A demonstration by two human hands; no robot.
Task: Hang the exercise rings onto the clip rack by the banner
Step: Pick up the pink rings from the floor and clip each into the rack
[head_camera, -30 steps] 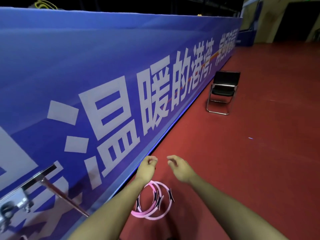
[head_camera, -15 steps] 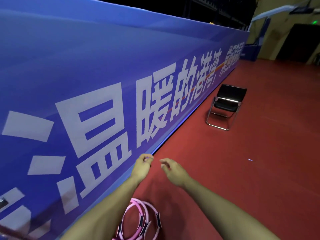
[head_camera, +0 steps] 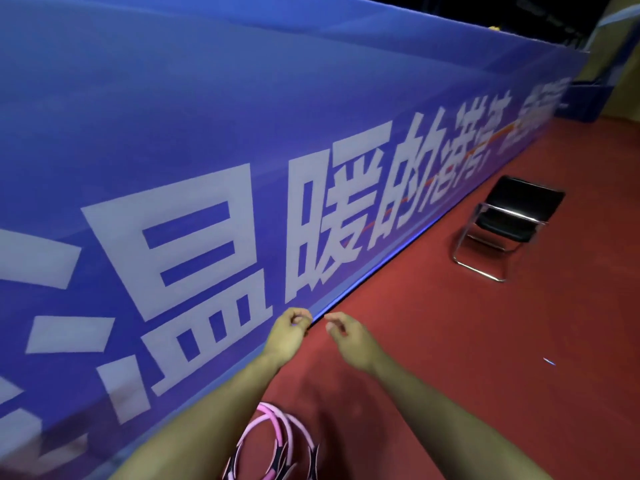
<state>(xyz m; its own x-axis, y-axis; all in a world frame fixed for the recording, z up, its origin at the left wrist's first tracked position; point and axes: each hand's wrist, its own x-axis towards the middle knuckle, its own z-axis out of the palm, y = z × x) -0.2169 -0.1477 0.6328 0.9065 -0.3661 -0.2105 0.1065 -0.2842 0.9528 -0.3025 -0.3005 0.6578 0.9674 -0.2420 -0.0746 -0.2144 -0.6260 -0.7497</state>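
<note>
Pink exercise rings (head_camera: 277, 439) with black grips hang under my left forearm at the bottom of the view, partly cut off by the frame edge. My left hand (head_camera: 288, 333) is stretched forward near the foot of the blue banner (head_camera: 207, 140), fingers curled into a loose fist with nothing in it. My right hand (head_camera: 348, 336) reaches forward beside it over the red floor, fingers loosely bent and apart, holding nothing. The clip rack is out of view.
The long blue banner with white characters fills the left side and runs to the far right. A black folding chair (head_camera: 509, 223) with a chrome frame stands on the red floor (head_camera: 485, 341) close to the banner ahead.
The view has swung away from the metal rack, which left the frame at lower left. The rings have dropped lower in view, nearer my elbow. Both hands keep the same pose.
</note>
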